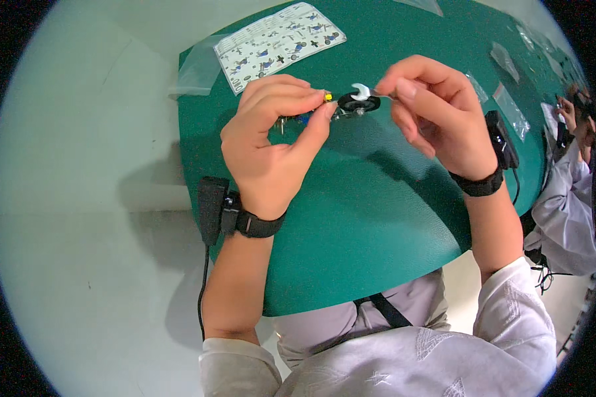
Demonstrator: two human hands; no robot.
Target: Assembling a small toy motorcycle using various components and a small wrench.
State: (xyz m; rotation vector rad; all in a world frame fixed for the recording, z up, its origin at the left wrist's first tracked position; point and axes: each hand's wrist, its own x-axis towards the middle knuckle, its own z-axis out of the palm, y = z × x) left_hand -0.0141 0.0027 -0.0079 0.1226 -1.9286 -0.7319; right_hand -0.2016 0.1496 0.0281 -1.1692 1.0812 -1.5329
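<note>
My left hand [271,122] is closed on a small model vehicle [341,114] of metal parts, raised over the green table. A black wheel [370,104] sticks out at its right end, and a yellow piece [327,97] shows by my fingertips. The rest of the model is partly hidden behind my fingers. Between thumb and forefinger, my right hand [440,109] pinches a small silver open-end wrench [361,92]. The wrench's jaw lies over the wheel's upper edge in this view; whether they touch I cannot tell.
A printed instruction sheet [281,41] with model drawings lies at the table's far left, beside a clear plastic bag [202,71]. More small clear bags [511,111] lie at the right. Black wrist straps with cabled devices [503,140] sit on both wrists. Another person [569,192] works at the right edge.
</note>
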